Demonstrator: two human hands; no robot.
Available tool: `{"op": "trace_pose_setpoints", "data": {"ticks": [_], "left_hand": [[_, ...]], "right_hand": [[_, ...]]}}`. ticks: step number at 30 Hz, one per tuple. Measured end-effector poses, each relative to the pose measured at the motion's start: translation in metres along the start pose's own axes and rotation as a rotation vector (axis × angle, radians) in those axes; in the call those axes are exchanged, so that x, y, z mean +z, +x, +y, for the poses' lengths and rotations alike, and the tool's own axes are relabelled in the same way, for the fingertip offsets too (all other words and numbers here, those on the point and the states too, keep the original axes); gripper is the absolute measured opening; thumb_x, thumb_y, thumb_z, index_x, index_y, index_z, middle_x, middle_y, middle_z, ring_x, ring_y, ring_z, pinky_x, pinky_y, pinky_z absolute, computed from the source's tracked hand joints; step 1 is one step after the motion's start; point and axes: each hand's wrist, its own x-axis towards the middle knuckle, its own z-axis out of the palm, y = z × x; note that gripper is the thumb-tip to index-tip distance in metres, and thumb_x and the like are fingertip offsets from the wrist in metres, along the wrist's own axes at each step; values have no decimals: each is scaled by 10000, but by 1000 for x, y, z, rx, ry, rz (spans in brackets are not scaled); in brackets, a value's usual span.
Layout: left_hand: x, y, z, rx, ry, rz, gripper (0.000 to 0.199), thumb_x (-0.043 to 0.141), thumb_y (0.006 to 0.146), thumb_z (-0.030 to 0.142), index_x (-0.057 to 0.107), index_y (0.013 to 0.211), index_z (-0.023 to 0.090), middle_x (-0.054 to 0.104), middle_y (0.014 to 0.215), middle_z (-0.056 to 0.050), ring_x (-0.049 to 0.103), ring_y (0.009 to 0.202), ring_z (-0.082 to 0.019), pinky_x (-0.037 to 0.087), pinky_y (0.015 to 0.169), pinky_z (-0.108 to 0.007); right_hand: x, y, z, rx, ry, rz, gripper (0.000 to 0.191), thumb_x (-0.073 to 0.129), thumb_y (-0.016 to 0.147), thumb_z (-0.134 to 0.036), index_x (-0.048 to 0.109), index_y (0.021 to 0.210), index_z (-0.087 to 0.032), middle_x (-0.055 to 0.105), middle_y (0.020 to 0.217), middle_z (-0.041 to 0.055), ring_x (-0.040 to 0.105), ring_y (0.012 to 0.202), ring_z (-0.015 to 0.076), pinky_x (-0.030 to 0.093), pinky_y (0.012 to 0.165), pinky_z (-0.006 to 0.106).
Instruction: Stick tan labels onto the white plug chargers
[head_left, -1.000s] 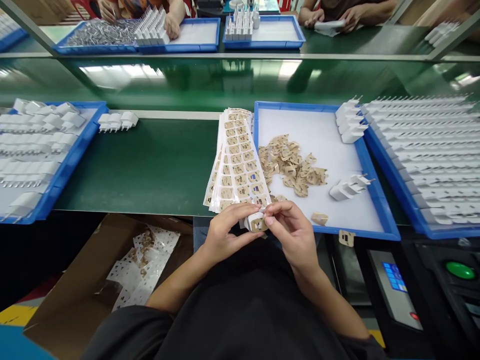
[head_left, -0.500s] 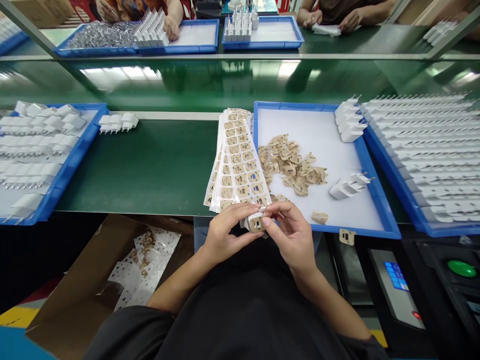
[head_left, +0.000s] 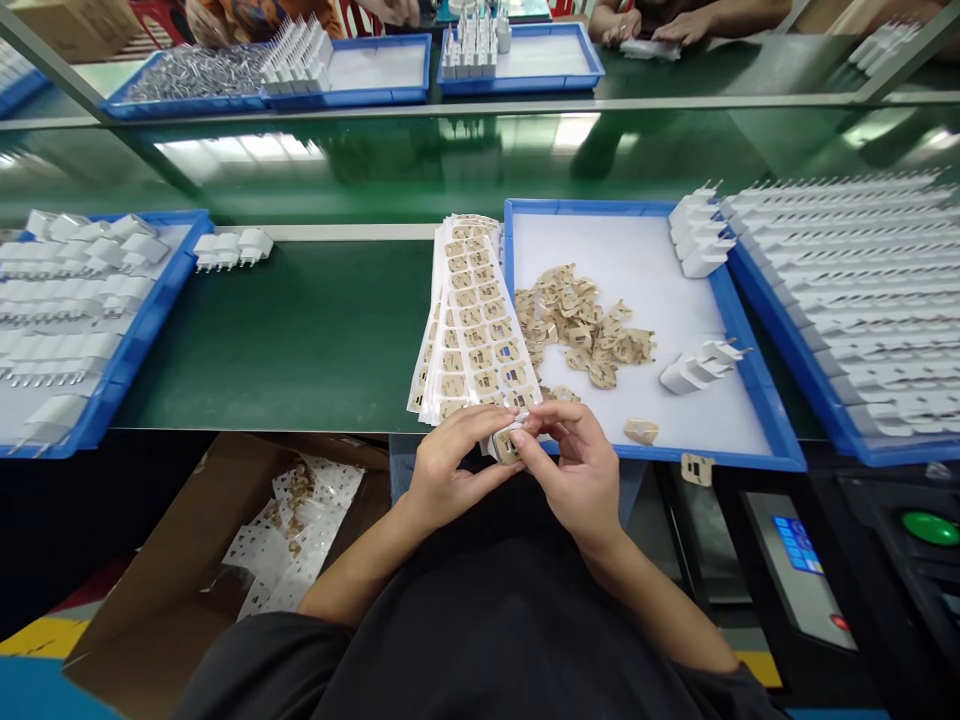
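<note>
Between my two hands, at the table's front edge, is a white plug charger (head_left: 507, 446) with a tan sticker on its end face. My left hand (head_left: 452, 462) grips the charger's left side between thumb and fingers. From the other side my right hand (head_left: 574, 462) holds it too, its thumb pressed on the stickered face. Fingers cover much of the charger. Just beyond my hands lie fanned sheets of tan stickers (head_left: 480, 320). A blue-rimmed tray (head_left: 637, 208) to the right carries a pile of loose tan pieces (head_left: 589, 330) and several white chargers (head_left: 701, 367).
Another blue tray (head_left: 780, 335) at far right holds rows of chargers; one at left (head_left: 150, 345) holds more. A cardboard box (head_left: 161, 560) with scraps stands below left. A device with a screen (head_left: 799, 545) is at lower right. Co-workers' hands (head_left: 667, 28) show across the line.
My right thumb has shifted slightly left and down over the sticker on the charger. The charger is tilted a little more. Across the line, a co-worker's hand has left the pins tray.
</note>
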Motion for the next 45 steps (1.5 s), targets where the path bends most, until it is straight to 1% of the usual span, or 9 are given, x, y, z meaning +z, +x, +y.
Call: {"op": "trace_pose_setpoints", "data": {"ticks": [7,10,12,15,22,28,34,39,45], "left_hand": [[4,-5,-1,18,46,93,455,793,812,177,638,1238,217,757,1102,-96,713,1080,-244,599,948,-393],[6,-9,-1,24,11,174,545,845,744,139,620,1234,213,745,1134,-98,691,1126,-254,579,988,-425],[7,-9,-1,59,12,190,563,846,738,122,601,1235,216,737,1143,-90,682,1144,-252,572,1000,-442],[10,-5,0,112,61,182,501,802,788,124,580,1224,234,717,1150,-72,685,1141,-236,584,988,-445],[14,-1,0,168,157,199,425,767,827,145,572,1190,248,677,1118,-51,695,1121,-233,606,963,-447],[15,-2,-2,180,172,189,404,756,843,162,573,1190,257,684,1094,-41,695,1123,-235,603,971,-466],[15,-4,-4,133,72,184,485,808,792,156,581,1211,248,700,1102,-53,699,1121,-239,600,978,-445],[13,-5,-3,97,13,159,490,815,785,158,595,1217,232,717,1108,-77,706,1103,-246,607,961,-441],[12,-6,-1,49,67,131,463,812,794,194,622,1215,220,735,1098,-85,722,1061,-237,617,931,-402]], "right_hand": [[-3,3,1,-285,-345,117,354,742,821,-154,638,1135,-280,627,888,10,604,773,176,551,756,358],[-10,9,1,-147,-206,93,259,712,853,-192,644,1090,-270,602,931,19,609,812,168,558,747,330],[-11,11,1,-5,22,-43,184,673,890,-231,641,1068,-262,606,1002,33,633,928,180,569,814,332],[-6,12,-1,86,238,-199,156,668,893,-263,648,1047,-264,607,1101,47,610,1094,203,549,910,342],[8,10,-2,120,352,-132,59,673,875,-250,650,925,-269,611,1062,28,598,1088,183,530,893,302],[8,9,1,134,377,-81,52,698,853,-269,656,884,-266,618,1027,28,605,1065,191,527,924,337],[-1,9,6,151,421,-155,76,676,871,-239,706,930,-275,643,1076,28,616,1105,198,517,969,362],[-18,15,2,43,205,-254,143,659,901,-244,715,1028,-279,676,1114,52,622,1135,230,505,1009,430],[-21,21,-7,-264,-220,-153,92,649,903,-195,692,937,-269,699,1014,57,639,1020,238,518,925,448]]}}
